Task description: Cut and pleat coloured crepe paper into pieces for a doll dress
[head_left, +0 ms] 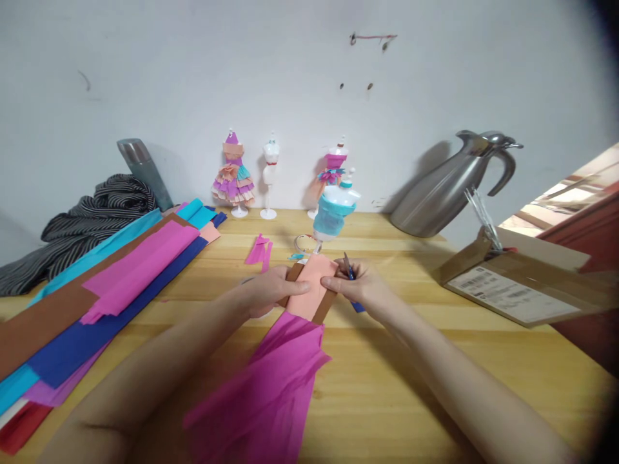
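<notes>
Between my two hands is a peach paper strip (pixel 307 287), with brown paper (pixel 323 308) behind it. My left hand (pixel 271 290) pinches the left edge, thumb on top. My right hand (pixel 360 283) grips the right edge with its thumb and also has scissors (pixel 349 267) tucked in its fingers, blades pointing up. Magenta crepe paper (pixel 275 386) spreads from the strip's lower end toward me. Just beyond the hands stands a small mannequin (pixel 333 212) wrapped in light blue paper, tilted in view.
Coloured paper sheets (pixel 140 270) and a striped cloth (pixel 97 219) lie left, near a flask (pixel 145 171). Small mannequins (pixel 234 171) stand by the wall. Pink scraps (pixel 258 250) lie mid-table. A steel jug (pixel 445 187) and cardboard box (pixel 517 283) are at right.
</notes>
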Action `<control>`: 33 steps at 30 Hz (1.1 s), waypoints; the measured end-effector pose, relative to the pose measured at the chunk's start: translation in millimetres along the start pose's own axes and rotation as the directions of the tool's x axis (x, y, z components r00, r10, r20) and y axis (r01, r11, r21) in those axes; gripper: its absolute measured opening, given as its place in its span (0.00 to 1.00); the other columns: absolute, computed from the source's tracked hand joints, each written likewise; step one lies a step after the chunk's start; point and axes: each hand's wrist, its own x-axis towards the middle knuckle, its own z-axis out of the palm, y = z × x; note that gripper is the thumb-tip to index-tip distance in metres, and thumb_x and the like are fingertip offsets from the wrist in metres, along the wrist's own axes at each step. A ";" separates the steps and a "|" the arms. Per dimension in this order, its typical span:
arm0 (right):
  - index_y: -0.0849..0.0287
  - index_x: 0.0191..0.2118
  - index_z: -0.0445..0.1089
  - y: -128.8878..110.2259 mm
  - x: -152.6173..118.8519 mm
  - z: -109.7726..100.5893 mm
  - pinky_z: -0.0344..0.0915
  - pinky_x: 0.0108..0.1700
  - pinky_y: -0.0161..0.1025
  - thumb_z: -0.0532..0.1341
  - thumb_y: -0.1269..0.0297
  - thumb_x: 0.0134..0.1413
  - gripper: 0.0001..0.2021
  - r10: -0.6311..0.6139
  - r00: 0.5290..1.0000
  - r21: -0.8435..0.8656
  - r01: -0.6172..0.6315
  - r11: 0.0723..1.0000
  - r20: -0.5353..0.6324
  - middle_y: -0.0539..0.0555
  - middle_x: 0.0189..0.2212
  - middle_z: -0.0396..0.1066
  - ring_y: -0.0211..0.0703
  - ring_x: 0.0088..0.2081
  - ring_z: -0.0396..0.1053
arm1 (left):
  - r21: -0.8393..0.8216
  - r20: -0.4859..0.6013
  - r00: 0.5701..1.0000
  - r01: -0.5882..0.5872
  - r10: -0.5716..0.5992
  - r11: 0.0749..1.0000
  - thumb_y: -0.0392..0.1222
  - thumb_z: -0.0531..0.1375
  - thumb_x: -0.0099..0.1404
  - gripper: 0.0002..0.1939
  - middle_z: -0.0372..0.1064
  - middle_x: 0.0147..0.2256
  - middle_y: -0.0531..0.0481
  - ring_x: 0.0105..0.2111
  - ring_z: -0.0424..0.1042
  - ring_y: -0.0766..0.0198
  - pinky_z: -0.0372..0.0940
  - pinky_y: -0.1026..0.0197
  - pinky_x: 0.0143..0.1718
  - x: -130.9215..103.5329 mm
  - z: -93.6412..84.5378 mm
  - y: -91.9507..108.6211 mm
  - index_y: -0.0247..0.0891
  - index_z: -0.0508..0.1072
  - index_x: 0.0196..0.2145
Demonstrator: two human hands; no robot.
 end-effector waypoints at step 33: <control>0.58 0.28 0.60 -31.1 -8.9 -8.5 0.54 0.30 0.36 0.64 0.54 0.45 0.15 -0.123 0.972 -0.117 0.148 0.982 0.200 0.47 0.25 0.57 0.37 0.27 0.55 | 0.085 -0.229 0.973 -0.005 0.025 0.996 0.43 0.70 0.44 0.17 0.75 0.31 0.45 0.32 0.72 0.58 0.64 0.57 0.35 0.7 8.8 1.9 0.32 0.77 0.32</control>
